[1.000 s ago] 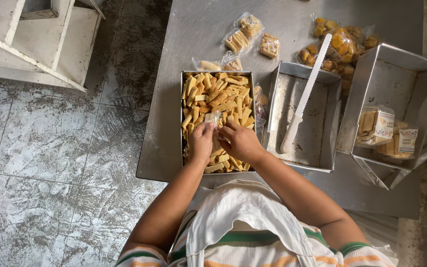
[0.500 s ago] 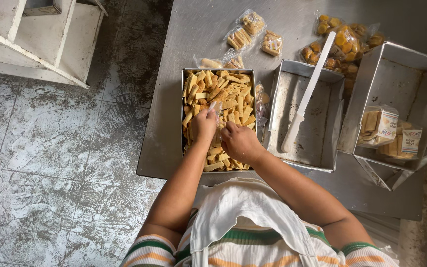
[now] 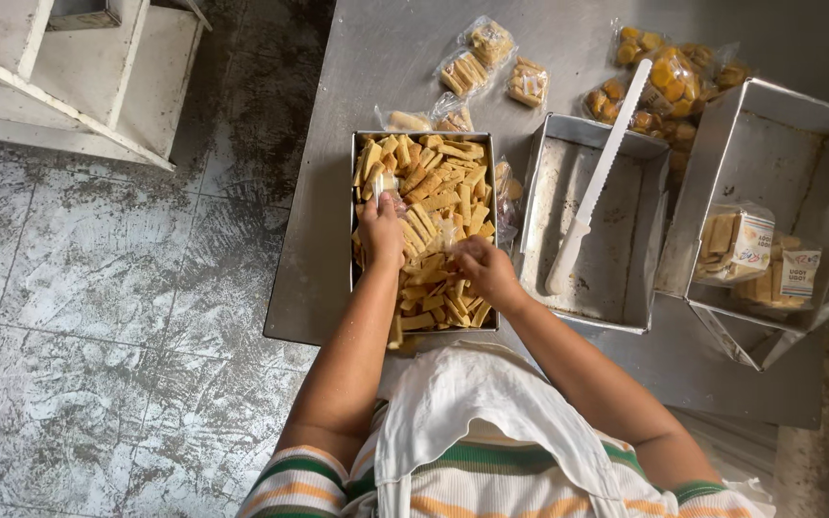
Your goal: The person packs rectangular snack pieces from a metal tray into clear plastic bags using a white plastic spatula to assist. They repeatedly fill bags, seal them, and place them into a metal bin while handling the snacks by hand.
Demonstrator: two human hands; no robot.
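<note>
Head view. Centre of frame: a rectangular metal tin point(image 3: 423, 140) on the grey metal desk point(image 3: 386, 58), filled nearly to its rim with golden biscuit sticks point(image 3: 438, 197). The left hand point(image 3: 382, 228) is closed on a small clear bag point(image 3: 387, 185) over the upper left of the tin; the right hand point(image 3: 485, 269) is pinched on sticks near mid-tin, though what exactly it grips cannot be told.

Progress, as judged: several sealed packets point(image 3: 477, 59) lie at the upper centre of the desk and a heap of bagged yellow snacks point(image 3: 669, 77) at upper right, so part of the packing appears done; the full tin suggests that most sticks remain loose.

Other containers: the middle tin point(image 3: 616, 312), right of centre, holds only a white-handled serrated knife point(image 3: 595, 182); the tilted tin point(image 3: 769, 105) at far right holds two labelled packets point(image 3: 736, 245) of biscuits. A white wooden frame point(image 3: 69, 86) stands on the floor, upper left.
</note>
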